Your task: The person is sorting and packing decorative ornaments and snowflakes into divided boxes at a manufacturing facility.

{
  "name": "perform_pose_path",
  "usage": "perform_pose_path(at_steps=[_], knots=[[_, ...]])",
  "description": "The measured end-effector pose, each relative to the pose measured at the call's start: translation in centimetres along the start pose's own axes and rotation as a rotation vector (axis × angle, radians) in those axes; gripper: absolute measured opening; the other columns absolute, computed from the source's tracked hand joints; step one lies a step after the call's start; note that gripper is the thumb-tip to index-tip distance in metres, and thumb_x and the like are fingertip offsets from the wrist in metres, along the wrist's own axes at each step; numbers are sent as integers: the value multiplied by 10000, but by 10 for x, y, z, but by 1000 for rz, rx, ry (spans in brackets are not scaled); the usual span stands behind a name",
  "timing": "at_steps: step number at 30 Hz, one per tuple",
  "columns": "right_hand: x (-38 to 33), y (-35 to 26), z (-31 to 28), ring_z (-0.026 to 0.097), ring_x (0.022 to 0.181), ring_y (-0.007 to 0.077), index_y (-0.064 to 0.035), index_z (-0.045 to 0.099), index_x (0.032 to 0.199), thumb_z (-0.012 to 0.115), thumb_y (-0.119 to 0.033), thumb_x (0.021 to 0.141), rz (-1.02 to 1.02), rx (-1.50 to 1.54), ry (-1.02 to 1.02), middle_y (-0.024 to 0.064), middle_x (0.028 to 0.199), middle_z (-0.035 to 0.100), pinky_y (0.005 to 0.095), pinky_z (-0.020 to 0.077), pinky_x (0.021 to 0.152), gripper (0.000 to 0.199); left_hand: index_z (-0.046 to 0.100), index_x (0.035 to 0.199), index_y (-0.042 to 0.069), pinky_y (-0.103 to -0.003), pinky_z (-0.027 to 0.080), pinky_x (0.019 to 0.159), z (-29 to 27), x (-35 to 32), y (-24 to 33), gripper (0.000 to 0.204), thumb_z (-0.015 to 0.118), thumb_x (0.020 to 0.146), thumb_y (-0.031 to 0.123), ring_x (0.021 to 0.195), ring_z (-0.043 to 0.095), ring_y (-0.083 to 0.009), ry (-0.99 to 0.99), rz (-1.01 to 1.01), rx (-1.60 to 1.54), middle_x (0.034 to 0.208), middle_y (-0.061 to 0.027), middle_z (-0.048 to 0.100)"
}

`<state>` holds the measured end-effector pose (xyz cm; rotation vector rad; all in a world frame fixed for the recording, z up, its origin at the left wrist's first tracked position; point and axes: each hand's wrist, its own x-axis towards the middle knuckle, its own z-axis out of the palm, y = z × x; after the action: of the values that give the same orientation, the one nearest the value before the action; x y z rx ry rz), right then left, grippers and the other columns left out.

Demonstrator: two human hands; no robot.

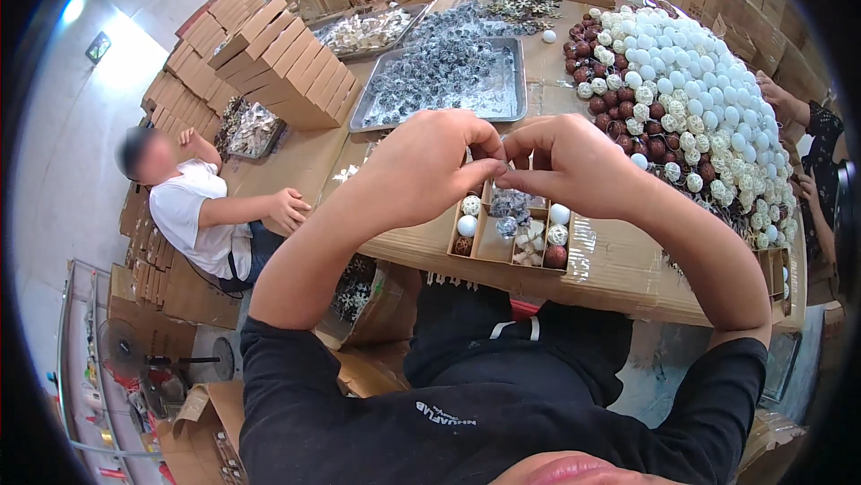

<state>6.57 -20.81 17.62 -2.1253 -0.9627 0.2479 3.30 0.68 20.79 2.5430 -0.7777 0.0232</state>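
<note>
My left hand (441, 155) and my right hand (574, 160) meet above a divided cardboard box (484, 256) near the table's front edge. Both hands are pinched, fingertips touching or nearly so; whatever they grip is too small or hidden to name. Along the box's left side sit a cream woven ball (471, 205), a white ball (466, 226) and a brown woven ball (463, 245). Its middle holds clear-and-silver ornaments (508, 225) and pale wooden-looking pieces (529, 247). On the right side lie white balls and a dark red-brown ball (555, 257). My hands cover the box's far part.
A metal tray (523, 82) of silvery ornaments lies beyond my hands. Stacked cardboard boxes (287, 73) stand left of it. A big heap of white, cream and brown balls (691, 90) covers the right side. A person in white (193, 194) sits at left; others sit around the table.
</note>
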Motion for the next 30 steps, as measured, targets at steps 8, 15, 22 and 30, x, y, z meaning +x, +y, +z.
perform_pose_path(at_steps=[8, 15, 22, 30], knots=[[-2, 12, 4, 549, 675, 126, 40, 692, 916, 711, -91, 882, -62, 47, 91, 75, 754, 628, 323, 457, 637, 136, 709, 943, -5, -370, 503, 674, 7, 0, -7, 160, 730, 879, 140, 730, 622, -272, 16, 95, 81, 829, -142, 666], [2, 12, 2, 555, 597, 144, 26, 711, 850, 715, -201, 851, 70, 170, -32, 120, 657, 623, 347, 468, 597, 228, 684, 937, 8, -278, 448, 596, 17, -3, -10, 145, 726, 880, 135, 655, 534, -118, 151, 60, -85, 839, -50, 622], [5, 8, 2, 526, 600, 115, 42, 697, 830, 666, -178, 871, 67, 251, 23, 91, 648, 618, 336, 463, 616, 226, 415, 1443, 40, -350, 414, 1052, 49, -7, -26, 732, 754, 800, 123, 1179, 582, -217, 274, 216, -377, 1310, -129, 557], [-5, -8, -14, 598, 694, 75, 56, 693, 924, 631, -131, 920, 174, 145, -265, 60, 766, 696, 299, 495, 678, 197, 651, 1088, 14, -360, 530, 785, 125, -7, -30, 330, 769, 875, 236, 853, 685, -230, 180, -23, -654, 886, -125, 697]])
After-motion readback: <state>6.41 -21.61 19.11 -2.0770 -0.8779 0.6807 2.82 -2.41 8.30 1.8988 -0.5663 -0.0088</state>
